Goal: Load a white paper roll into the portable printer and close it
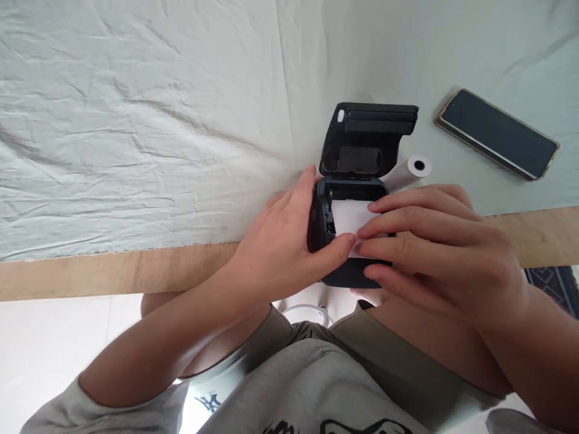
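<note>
A small black receipt printer (322, 208) sits at the table's front edge with its lid (362, 141) swung up and back. Inside its compartment lies a white paper roll (348, 212). My left hand (283, 232) grips the printer's left side, and its thumb reaches over onto the paper. From the right, the fingertips of my right hand (443, 250) rest on the roll and the printer's right rim; the fingers are bent around that side. The right end of the roll is hidden beneath them. Behind the printer, a second paper roll (409, 172) lies on its side.
A dark-screened smartphone (500, 135) in a case lies at the right. A wrinkled pale cloth (136, 120) covers the table, leaving a wooden strip (113, 271) bare along the front edge. My legs are under that edge.
</note>
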The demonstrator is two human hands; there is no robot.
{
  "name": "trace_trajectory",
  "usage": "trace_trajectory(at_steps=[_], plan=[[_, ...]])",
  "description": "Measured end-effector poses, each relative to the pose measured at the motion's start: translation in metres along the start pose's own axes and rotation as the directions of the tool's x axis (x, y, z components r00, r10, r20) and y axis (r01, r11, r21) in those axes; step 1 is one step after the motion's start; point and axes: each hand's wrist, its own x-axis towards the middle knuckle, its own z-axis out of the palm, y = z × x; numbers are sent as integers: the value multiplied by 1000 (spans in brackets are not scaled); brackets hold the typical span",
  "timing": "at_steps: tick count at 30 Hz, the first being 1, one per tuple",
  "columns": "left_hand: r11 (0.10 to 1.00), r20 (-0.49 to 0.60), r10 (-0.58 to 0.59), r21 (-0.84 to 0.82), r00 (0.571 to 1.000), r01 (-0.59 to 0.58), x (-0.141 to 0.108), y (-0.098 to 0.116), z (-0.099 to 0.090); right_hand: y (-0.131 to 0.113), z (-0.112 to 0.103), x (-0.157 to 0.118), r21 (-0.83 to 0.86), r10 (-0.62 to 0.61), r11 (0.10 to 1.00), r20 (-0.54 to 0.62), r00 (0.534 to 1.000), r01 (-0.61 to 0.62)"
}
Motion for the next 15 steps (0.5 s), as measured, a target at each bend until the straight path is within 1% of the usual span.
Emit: trace_trajectory(at_steps=[2, 4, 5, 7, 9, 11, 13, 14, 15], plan=[[1000, 16, 0, 2, 1000, 0, -1, -2, 3, 3, -2, -2, -8, 21, 1000, -98, 995, -22], [1000, 32, 0, 12, 999, 0, -4, -4, 4, 9, -4, -2, -40, 99, 993, -199, 975, -109], [1000, 38, 2, 19, 999, -3, -4, -5, 4, 13, -4, -2, -54, 150, 985, -217, 965, -165], [999, 45, 11, 35, 999, -13, -5, -7, 5, 22, -3, 0, -62, 239, 965, -176, 955, -254], [998, 41, 32, 48, 999, -34, -5, -9, 5, 31, -1, 3, -36, 233, 971, -113, 966, -238], [997, 37, 53, 55, 998, -55, -5, -11, 6, 39, 2, 8, -17, 176, 984, -90, 980, -179], [996, 32, 60, 57, 998, -62, -5, -12, 6, 43, 2, 12, -24, 139, 990, -110, 984, -142], [997, 29, 55, 56, 998, -57, -5, -13, 6, 43, 1, 12, -29, 143, 988, -143, 979, -149], [997, 25, 50, 57, 998, -51, -6, -14, 7, 40, -1, 12, -25, 176, 983, -184, 967, -184]])
